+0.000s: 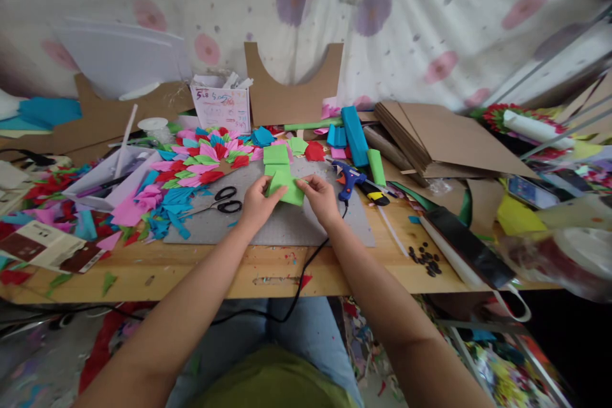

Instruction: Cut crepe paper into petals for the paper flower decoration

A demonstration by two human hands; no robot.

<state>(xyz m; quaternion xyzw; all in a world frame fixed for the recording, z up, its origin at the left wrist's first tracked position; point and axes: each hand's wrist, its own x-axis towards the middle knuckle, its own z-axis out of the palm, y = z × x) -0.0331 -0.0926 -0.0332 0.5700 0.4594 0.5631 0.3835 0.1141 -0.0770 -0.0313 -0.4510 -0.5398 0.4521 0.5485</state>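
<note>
A green paper square (285, 186) is held just above a grey mat (287, 223) on a wooden table (201, 271). My left hand (257, 204) pinches its left edge. My right hand (320, 199) pinches its right edge. Both hands have their fingers closed on the paper. Two more green paper pieces (276, 156) lie on the mat just beyond it. Black-handled scissors (222, 201) lie on the mat left of my left hand. A blue glue gun (349, 180) stands to the right of my right hand, its black cord running off the table's front edge.
Folded pink, red, blue and green paper pieces (201, 162) pile up at the left. Cardboard sheets (440, 137) lie stacked at the right. A white box (222, 105) stands at the back. Small dark beads (424, 259) and a black strip (466, 245) lie at the front right.
</note>
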